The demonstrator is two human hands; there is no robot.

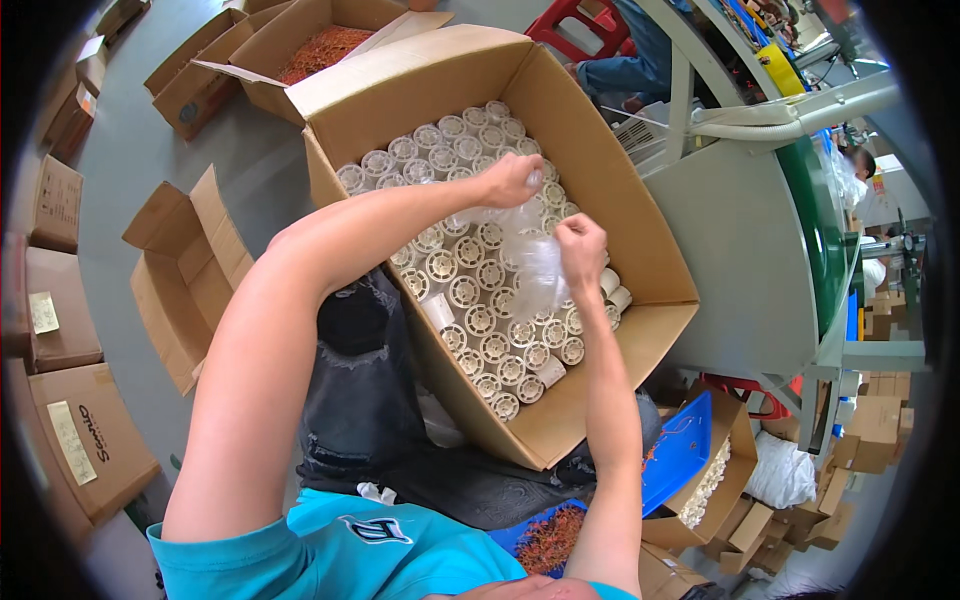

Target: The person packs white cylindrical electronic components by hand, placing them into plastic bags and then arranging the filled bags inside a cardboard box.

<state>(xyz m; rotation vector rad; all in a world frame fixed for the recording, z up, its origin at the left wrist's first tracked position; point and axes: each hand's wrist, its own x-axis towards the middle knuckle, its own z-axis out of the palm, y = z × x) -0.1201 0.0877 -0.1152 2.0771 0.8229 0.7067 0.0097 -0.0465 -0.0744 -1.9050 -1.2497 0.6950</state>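
A large open cardboard box (pixel 625 235) stands before me, holding many white round plastic parts (pixel 470 250) with spoked ends, most set upright in rows and a few tipped on their sides. Over them hangs a crumpled clear plastic bag (pixel 538 275). My left hand (pixel 510 182) is closed on its far part, fingers pinched together. The bag's other side is in my right hand (pixel 582 250), also closed, near the box's right side. The fingertips of both hands are partly hidden.
An open cardboard carton (pixel 190 275) lies on the floor at left; beyond it a box holds orange-red small pieces (pixel 325 52). Closed cartons (pixel 95 440) line the left. A grey machine panel (pixel 740 260) stands at right. Near my right forearm are blue trays (pixel 680 450).
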